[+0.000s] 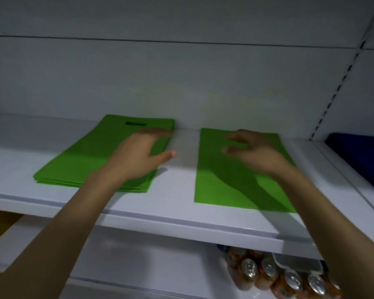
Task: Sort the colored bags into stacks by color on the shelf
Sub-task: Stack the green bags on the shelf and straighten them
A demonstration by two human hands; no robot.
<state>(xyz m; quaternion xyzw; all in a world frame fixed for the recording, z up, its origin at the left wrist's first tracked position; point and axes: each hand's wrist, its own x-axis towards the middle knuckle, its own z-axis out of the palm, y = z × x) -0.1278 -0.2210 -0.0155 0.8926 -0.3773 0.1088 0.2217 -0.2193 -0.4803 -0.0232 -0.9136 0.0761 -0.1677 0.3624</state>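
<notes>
Below us, drink cans [268,275] crowd the lower shelf. Up on the white shelf [160,221], our left hand [138,156] spreads over the green bag stack [73,165], fingers [158,133] straight and holding nothing, likely to steady the pile. Our right hand [253,152] hovers over the single green bag [216,186] just beside it, loosely curled and empty, probably to move it across. Far right, dark blue bags [358,152] sit apart.

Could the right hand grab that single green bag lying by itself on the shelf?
Probably yes. The right hand hovers right over the single green bag, fingers loosely curled and holding nothing. Nothing lies on the bag or between the two.
</notes>
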